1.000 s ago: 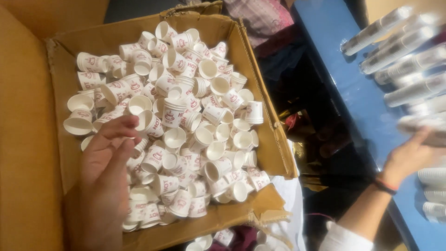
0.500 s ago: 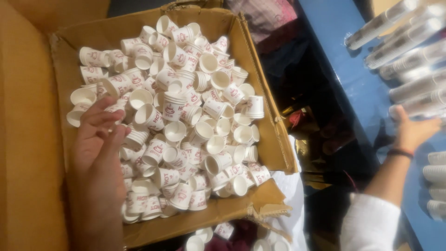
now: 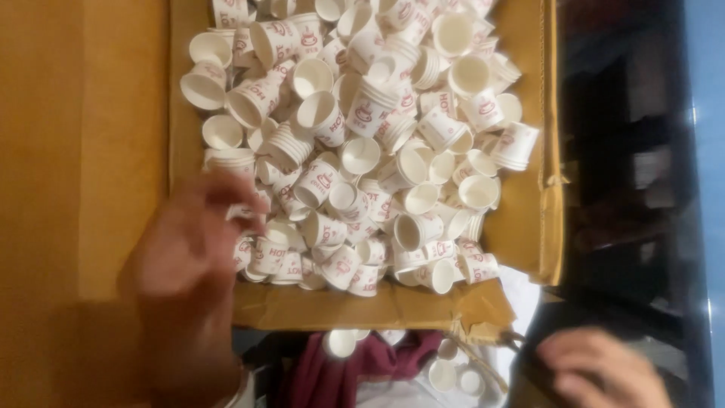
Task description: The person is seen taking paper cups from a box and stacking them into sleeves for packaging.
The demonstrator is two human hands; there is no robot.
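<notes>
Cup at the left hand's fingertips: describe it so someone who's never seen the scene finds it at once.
Start at the open cardboard box heaped with small white paper cups. Go to its lower left, where the blurred left hand reaches in. The cup sits right at the fingertips, just below a nested stack by the left wall; unlike its neighbours, fingers partly cover it.

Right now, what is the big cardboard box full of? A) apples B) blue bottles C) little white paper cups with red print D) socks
C: the cardboard box is heaped with small white paper cups bearing red print, some lying loose and some nested in short stacks, and the left hand reaches in at the near left edge of the pile.
</notes>
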